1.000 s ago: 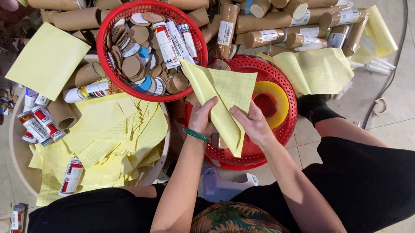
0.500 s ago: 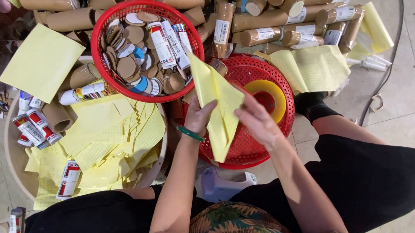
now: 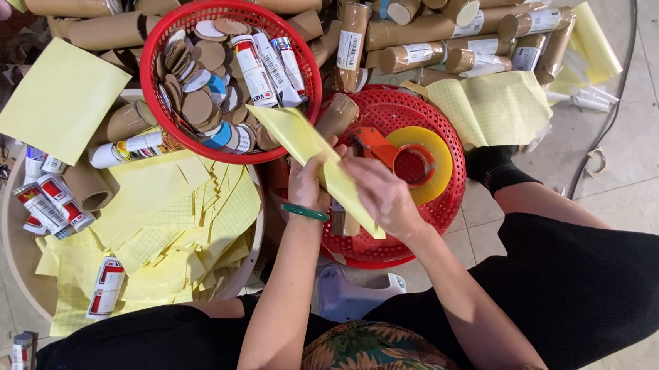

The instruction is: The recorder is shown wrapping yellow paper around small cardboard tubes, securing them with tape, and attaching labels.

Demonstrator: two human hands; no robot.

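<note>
Both my hands hold a yellow sheet of paper (image 3: 300, 137) that is folded into a narrow strip, slanting from upper left to lower right. My left hand (image 3: 310, 185), with a green bangle on the wrist, grips its middle from the left. My right hand (image 3: 380, 193) presses on the lower part from the right. Under the hands lies a red round basket (image 3: 454, 192) holding a tape dispenser with an orange handle (image 3: 377, 144) and a yellow-rimmed tape roll (image 3: 429, 153).
Another red basket (image 3: 154, 58) holds cardboard discs and labelled tubes. A pile of yellow sheets (image 3: 170, 227) fills a round tray at left. Brown cardboard tubes (image 3: 428, 50) lie along the top. More yellow sheets (image 3: 494, 108) lie to the right. My legs in black fill the bottom.
The yellow sheet has been folded from a broad shape into a narrow strip. My hands have closed together over it, uncovering the tape dispenser in the basket.
</note>
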